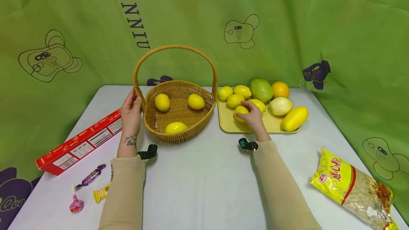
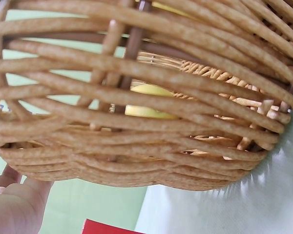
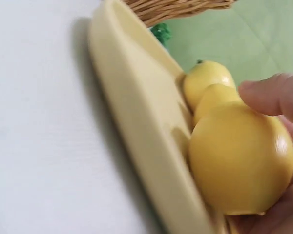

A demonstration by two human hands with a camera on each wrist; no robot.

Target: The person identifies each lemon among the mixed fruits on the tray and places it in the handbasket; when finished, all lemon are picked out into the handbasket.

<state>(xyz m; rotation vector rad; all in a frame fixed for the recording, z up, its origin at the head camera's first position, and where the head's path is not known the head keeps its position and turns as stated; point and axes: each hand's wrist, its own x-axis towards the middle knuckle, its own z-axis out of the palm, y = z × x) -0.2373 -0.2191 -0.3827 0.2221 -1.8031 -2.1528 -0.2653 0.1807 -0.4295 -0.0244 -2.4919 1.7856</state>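
Note:
My left hand (image 1: 131,114) holds the left side of the wicker basket (image 1: 179,137) where its tall handle (image 1: 174,46) meets the rim. Inside the basket sit three lemons, one at the back left (image 1: 162,102), one at the back right (image 1: 196,102) and one at the front (image 1: 175,127). My right hand (image 1: 254,119) reaches over the yellow tray (image 1: 228,125) and grips a lemon (image 3: 239,158) between thumb and fingers, close to the tray's surface. Around it on the tray lie several more lemons, a green mango (image 1: 261,90), an orange (image 1: 280,90), a pale yellow fruit (image 1: 281,106) and a long yellow fruit (image 1: 295,118).
A long red box (image 1: 81,141) lies at the left. In front of it are a purple-wrapped candy (image 1: 91,176), a pink lollipop (image 1: 76,205) and a yellow packet (image 1: 101,193) partly behind my left sleeve. A bag of pasta (image 1: 354,189) lies at the right. Green cloth hangs behind.

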